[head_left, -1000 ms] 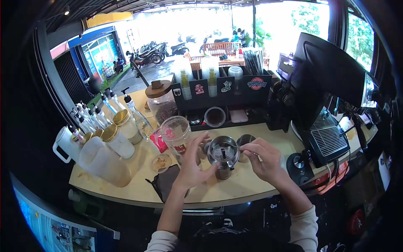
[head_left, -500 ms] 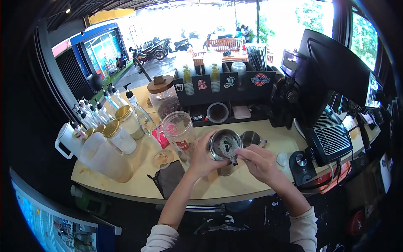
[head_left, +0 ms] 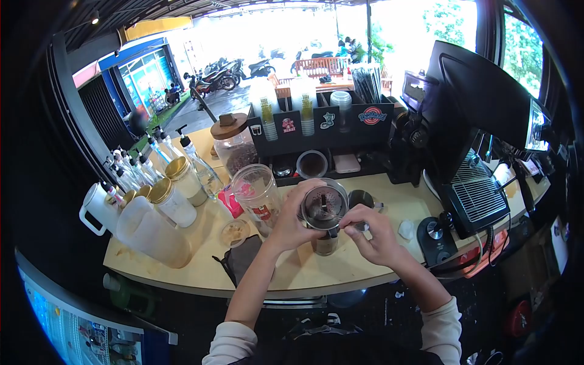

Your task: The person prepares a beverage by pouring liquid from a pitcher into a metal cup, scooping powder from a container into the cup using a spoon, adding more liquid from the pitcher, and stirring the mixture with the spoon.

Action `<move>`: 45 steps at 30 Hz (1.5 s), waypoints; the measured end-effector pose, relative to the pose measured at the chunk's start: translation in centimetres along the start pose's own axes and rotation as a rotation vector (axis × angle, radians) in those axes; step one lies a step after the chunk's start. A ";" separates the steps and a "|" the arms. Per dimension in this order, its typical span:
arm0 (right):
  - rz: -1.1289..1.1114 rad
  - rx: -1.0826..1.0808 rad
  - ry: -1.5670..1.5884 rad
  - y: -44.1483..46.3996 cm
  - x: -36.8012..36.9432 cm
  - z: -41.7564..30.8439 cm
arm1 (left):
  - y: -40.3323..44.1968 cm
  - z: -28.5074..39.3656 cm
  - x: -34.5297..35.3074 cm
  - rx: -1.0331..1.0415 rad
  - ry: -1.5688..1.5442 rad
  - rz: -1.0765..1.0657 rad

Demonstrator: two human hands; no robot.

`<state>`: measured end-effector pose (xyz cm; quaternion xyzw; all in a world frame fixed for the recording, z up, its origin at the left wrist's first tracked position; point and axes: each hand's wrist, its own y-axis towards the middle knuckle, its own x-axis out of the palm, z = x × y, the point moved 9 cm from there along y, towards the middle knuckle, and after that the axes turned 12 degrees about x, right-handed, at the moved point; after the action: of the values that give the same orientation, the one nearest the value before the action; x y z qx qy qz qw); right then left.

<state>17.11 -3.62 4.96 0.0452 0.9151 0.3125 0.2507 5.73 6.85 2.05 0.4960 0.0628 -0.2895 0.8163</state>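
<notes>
My left hand (head_left: 294, 220) wraps around the side of a round metal cup (head_left: 344, 193), held above the counter. Its inside looks dark and speckled, with a small upright dark piece at the centre. The fingers of my right hand (head_left: 376, 234) pinch a thin metal handle (head_left: 345, 220) at the cup's near right rim; whether it belongs to a spoon or a strainer I cannot tell. Partly hidden beneath the cup stands a glass (head_left: 326, 246). Behind my right hand is a metal pitcher (head_left: 361, 199). A large clear plastic jar (head_left: 258, 193) stands beside my left hand.
A dark cloth (head_left: 242, 260) and a small lid (head_left: 235, 233) lie on the counter (head_left: 304, 277). Leftward are a cloudy jug (head_left: 152, 234), gold-lidded jars (head_left: 176, 204) and pump bottles. A black cup organiser (head_left: 322, 135) stands behind; a coffee machine (head_left: 477, 194) is at right.
Inside the cup, the light foamy surface has given way to a darker, dotted one. My right hand has shifted slightly, and more of the glass below shows.
</notes>
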 end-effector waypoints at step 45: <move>-0.107 0.065 -0.203 3.1 -0.9 0.5 | 2.6 3.1 -1.0 0.058 0.529 -0.224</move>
<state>17.92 -1.08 6.81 0.0358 0.8958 0.2628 0.3567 5.73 5.53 5.97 0.5675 0.3197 -0.2400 0.7198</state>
